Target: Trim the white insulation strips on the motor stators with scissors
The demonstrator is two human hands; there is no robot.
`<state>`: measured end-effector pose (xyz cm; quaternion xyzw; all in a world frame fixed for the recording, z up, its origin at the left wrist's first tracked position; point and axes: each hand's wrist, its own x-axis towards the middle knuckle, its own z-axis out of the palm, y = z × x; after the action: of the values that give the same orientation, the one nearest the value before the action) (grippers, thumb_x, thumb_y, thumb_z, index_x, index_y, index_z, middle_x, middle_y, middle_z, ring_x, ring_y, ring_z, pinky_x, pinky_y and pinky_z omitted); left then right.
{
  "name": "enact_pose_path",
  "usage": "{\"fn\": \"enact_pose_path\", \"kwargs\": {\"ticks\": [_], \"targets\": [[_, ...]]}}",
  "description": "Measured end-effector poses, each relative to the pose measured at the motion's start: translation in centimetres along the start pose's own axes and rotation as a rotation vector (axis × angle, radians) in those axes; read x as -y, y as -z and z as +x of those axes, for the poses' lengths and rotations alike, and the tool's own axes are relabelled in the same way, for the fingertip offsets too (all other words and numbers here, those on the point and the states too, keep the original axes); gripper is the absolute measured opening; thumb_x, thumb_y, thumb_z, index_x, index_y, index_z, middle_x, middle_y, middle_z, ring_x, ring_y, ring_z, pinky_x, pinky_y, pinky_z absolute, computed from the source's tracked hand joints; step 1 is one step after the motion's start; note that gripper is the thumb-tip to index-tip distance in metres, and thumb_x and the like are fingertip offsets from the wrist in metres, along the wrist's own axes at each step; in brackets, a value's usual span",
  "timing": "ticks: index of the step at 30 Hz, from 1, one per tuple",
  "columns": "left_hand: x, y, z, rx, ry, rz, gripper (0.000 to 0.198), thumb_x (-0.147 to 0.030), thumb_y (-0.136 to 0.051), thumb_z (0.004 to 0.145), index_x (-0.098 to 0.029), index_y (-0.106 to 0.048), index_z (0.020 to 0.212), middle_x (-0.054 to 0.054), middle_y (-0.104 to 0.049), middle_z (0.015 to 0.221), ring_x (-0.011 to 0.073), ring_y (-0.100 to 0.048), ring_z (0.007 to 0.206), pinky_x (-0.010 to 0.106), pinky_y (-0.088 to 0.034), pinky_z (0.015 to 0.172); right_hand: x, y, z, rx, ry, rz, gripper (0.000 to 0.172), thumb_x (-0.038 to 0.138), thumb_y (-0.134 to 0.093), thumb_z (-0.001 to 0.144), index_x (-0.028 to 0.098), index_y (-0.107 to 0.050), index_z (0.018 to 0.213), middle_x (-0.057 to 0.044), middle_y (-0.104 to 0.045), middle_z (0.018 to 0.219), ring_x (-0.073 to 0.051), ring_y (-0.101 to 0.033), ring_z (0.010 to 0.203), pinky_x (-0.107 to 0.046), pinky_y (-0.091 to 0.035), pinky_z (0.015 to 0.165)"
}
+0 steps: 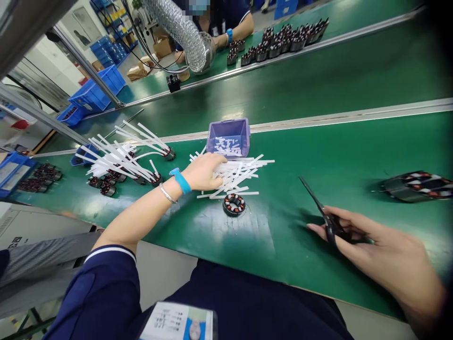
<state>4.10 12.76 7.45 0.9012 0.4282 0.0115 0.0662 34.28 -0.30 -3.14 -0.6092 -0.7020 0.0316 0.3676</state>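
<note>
My left hand [205, 171] reaches over a loose pile of white tubes [240, 172] on the green bench, its fingers curled down onto them. A small round stator with copper windings [234, 204] lies just in front of the pile. My right hand [375, 250] rests low on the bench at the right and is closed round the handles of black scissors [320, 208], whose blades point up and to the left. A purple plastic box [229, 137] with short white pieces stands behind the pile.
Several stators with long white tubes [120, 158] lie at the left, more stators [37, 177] beyond them. A dark part [417, 185] lies at the right. Across the belt another person's arm [233, 33] works by rows of stators [283, 40] and a silver duct [180, 28].
</note>
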Motion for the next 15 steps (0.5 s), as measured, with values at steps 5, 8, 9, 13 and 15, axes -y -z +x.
{"fn": "enact_pose_path", "kwargs": {"ticks": [5, 8, 9, 13, 15], "targets": [[-3.3, -0.7, -1.3, -0.017, -0.371, 0.088, 0.055, -0.026, -0.063, 0.067, -0.015, -0.058, 0.120, 0.017, -0.053, 0.133, 0.0319, -0.051, 0.114, 0.045, -0.042, 0.091, -0.2, -0.4, 0.3, 0.000, -0.096, 0.047, 0.053, 0.066, -0.057, 0.080, 0.017, -0.072, 0.093, 0.002, -0.063, 0.059, -0.010, -0.052, 0.045, -0.021, -0.047, 0.047], [-6.9, -2.6, -2.0, 0.185, -0.415, 0.344, 0.022, -0.014, -0.054, 0.080, -0.012, -0.067, 0.098, 0.017, -0.066, 0.103, 0.0289, -0.057, 0.094, 0.043, -0.040, 0.080, -0.1, -0.3, 0.5, -0.030, -0.133, 0.038, 0.049, 0.063, -0.060, 0.078, 0.017, -0.072, 0.090, 0.001, -0.063, 0.059, -0.010, -0.052, 0.046, -0.022, -0.047, 0.047], [-7.6, -3.1, -2.0, 0.210, -0.405, 0.388, 0.019, -0.010, -0.050, 0.083, -0.012, -0.068, 0.089, 0.015, -0.067, 0.094, 0.0278, -0.058, 0.089, 0.042, -0.039, 0.078, 0.0, -0.2, 0.5, -0.059, -0.136, 0.033, 0.047, 0.062, -0.062, 0.077, 0.017, -0.072, 0.089, 0.001, -0.063, 0.059, -0.010, -0.053, 0.046, -0.023, -0.047, 0.048], [-8.0, -2.9, -1.1, 0.132, -0.470, 0.267, 0.009, -0.020, -0.058, 0.086, -0.014, -0.065, 0.084, 0.010, -0.067, 0.084, 0.0256, -0.058, 0.087, 0.039, -0.039, 0.074, -0.3, 0.1, 0.3, -0.279, -0.275, 0.240, 0.037, 0.045, -0.077, 0.065, 0.018, -0.072, 0.089, -0.001, -0.065, 0.060, -0.014, -0.057, 0.050, -0.028, -0.050, 0.052], [-7.7, -3.1, 0.0, 0.021, -0.438, 0.041, 0.030, -0.040, -0.069, 0.081, -0.015, -0.063, 0.096, 0.008, -0.069, 0.090, 0.0243, -0.059, 0.089, 0.037, -0.044, 0.076, -0.8, 0.2, 0.3, -0.397, -0.369, 0.366, 0.040, 0.039, -0.081, 0.061, 0.016, -0.071, 0.092, -0.002, -0.066, 0.062, -0.016, -0.060, 0.052, -0.030, -0.051, 0.053]]}}
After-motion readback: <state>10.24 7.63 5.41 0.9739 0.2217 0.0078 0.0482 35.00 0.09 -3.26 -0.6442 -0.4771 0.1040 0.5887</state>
